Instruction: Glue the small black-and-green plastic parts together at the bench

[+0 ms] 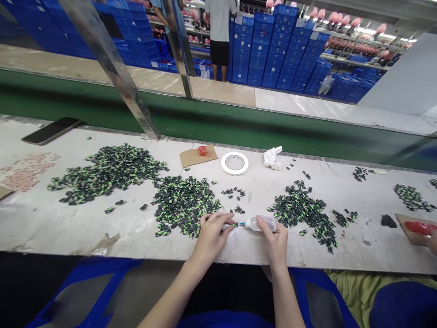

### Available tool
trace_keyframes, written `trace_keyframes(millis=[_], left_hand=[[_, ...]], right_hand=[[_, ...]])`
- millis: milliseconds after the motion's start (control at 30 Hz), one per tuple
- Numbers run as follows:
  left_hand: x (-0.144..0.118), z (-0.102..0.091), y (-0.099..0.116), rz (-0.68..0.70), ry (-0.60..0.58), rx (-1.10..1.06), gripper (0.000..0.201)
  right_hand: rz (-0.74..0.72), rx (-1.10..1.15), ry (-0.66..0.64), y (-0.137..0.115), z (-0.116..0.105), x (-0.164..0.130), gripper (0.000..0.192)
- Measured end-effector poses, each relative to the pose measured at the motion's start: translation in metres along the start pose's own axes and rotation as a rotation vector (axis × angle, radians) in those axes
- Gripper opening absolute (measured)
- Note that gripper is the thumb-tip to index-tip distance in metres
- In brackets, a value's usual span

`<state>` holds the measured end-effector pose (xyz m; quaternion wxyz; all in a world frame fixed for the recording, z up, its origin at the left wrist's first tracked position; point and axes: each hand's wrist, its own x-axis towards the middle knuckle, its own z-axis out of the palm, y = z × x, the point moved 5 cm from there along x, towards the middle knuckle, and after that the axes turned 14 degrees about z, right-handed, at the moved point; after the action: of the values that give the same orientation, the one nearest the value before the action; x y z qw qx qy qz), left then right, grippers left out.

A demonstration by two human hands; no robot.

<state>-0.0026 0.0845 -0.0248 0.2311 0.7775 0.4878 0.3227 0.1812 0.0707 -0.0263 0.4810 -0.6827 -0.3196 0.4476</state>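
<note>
My right hand is closed around a small clear squeeze bottle, tipped on its side with its thin blue nozzle pointing left. Between the fingertips of my left hand is a small black-and-green part, and the nozzle tip is at or very close to it. Just left of that hand lies a heap of black-and-green parts. Another heap of such parts spreads to the right of the bottle. Several loose black pieces are scattered beyond my fingers.
A roll of white tape, cardboard with a red cap and crumpled tissue lie farther back. Leftward are a larger heap, pink pieces and a phone. A co-worker's hand shows at the right edge. Metal posts rise behind.
</note>
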Motion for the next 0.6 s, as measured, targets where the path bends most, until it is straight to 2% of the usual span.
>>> trace_keyframes(millis=[600], left_hand=[[-0.0005, 0.0007, -0.0012, -0.047, -0.009, -0.014, 0.028]], right_hand=[[-0.019, -0.013, -0.019, -0.0038, 0.002, -0.001, 0.032]])
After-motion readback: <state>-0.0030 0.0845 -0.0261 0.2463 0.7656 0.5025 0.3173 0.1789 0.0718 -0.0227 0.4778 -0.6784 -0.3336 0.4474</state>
